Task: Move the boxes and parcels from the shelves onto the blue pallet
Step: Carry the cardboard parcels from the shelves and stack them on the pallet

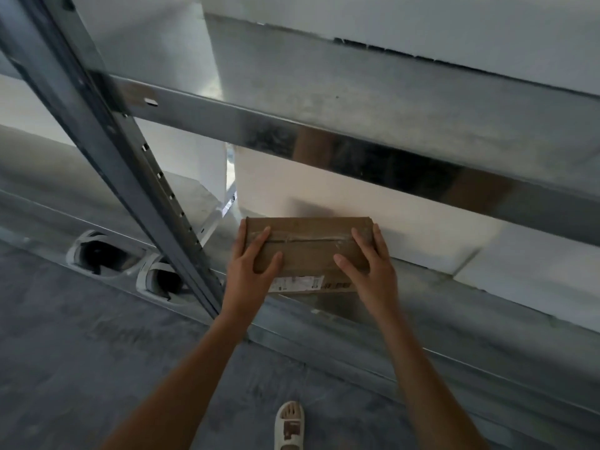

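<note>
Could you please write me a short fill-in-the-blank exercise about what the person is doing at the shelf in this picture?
1. Both hands grip one brown ____ box on the lower shelf.
2. The left hand holds the box's left end, and the right hand holds its ____ end.
3. A white ____ is stuck on the side of the box that faces the person.
4. Under the shelf, left of the upright post, lies a pair of ____.

Missing words: cardboard; right; label; shoes
</note>
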